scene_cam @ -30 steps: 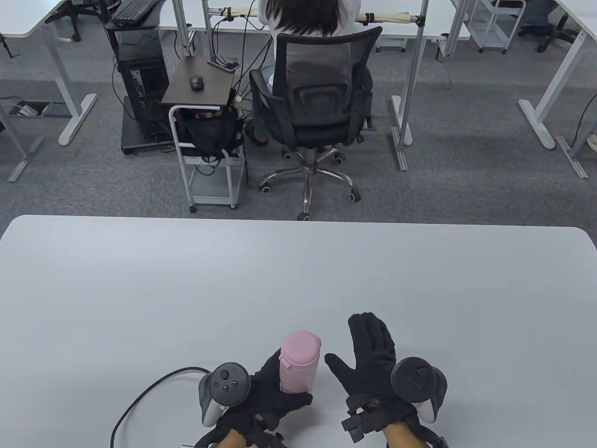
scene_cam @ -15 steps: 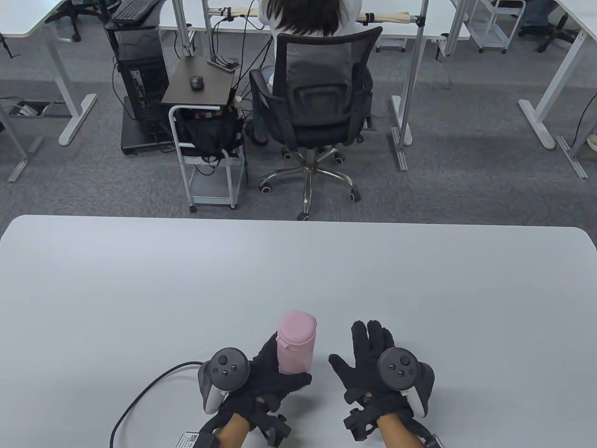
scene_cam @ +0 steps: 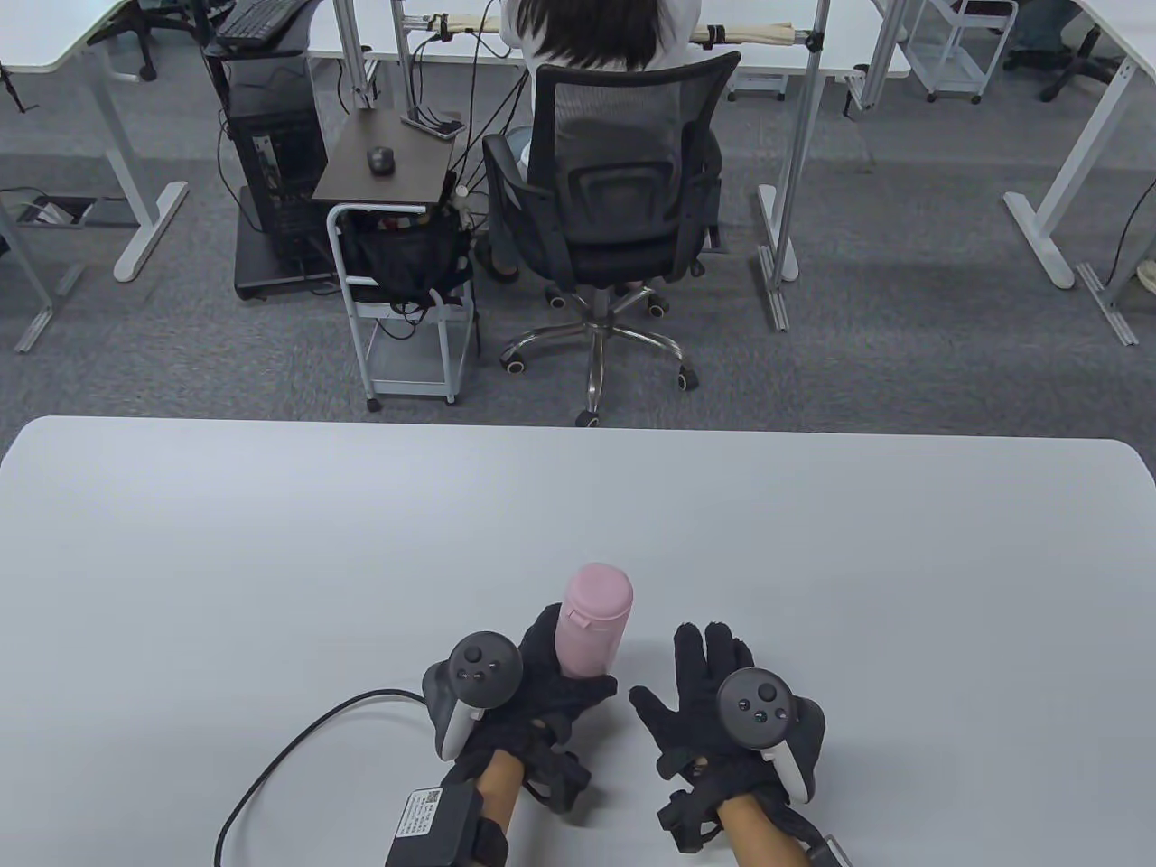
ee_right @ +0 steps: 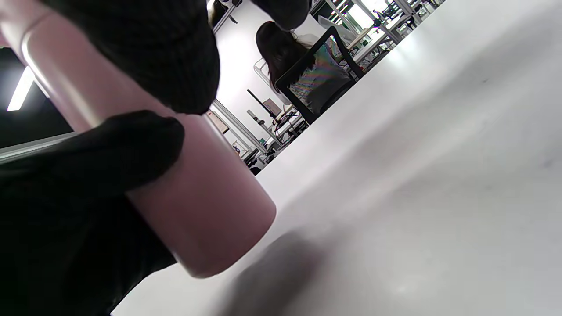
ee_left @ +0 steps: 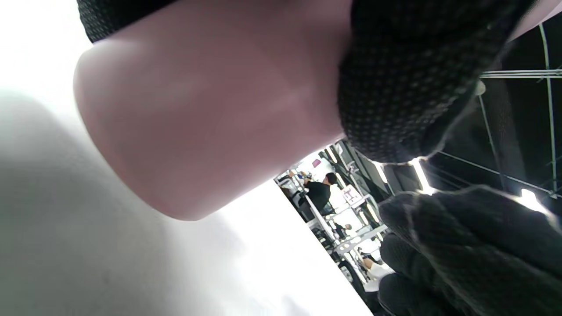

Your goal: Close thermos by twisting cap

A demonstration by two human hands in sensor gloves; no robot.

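- Table view showed the left hand (scene_cam: 551, 682) had carried the thermos (scene_cam: 596, 619) farther out over the surface (scene_cam: 271, 542) and slightly right since a second before; the cap (scene_cam: 600, 585) appeared seated, so the twisting was probably done.
- Left fingers (ee_left: 408, 87) were curled round the lower body, the base seemingly just off the surface, though the wrist views were too close to be sure.
- The right hand (scene_cam: 713, 695) lay flat just beside it, fingers spread, not touching.
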